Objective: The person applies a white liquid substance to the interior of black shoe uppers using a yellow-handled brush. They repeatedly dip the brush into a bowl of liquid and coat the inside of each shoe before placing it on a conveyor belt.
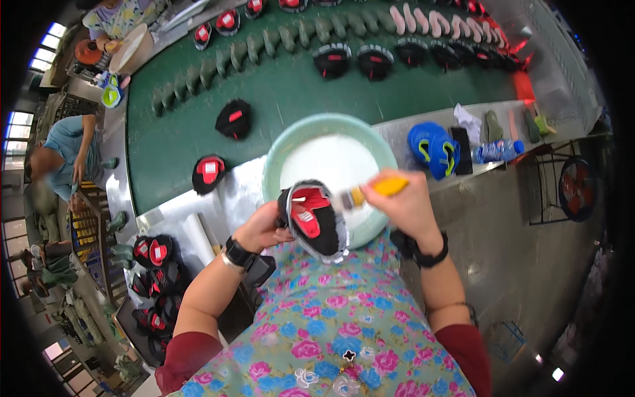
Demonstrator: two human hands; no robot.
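In the left hand (263,227), a black-and-red shoe upper (325,223) is grasped; in the right hand (411,204), a yellow-handled brush (356,197) likewise; beyond both stands a pale-green basin (278,153).

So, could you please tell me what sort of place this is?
Probably a shoe factory: dark green shoe lasts form a row on the green belt, the left hand holds a black-and-red shoe upper, and the right hand holds a paintbrush.
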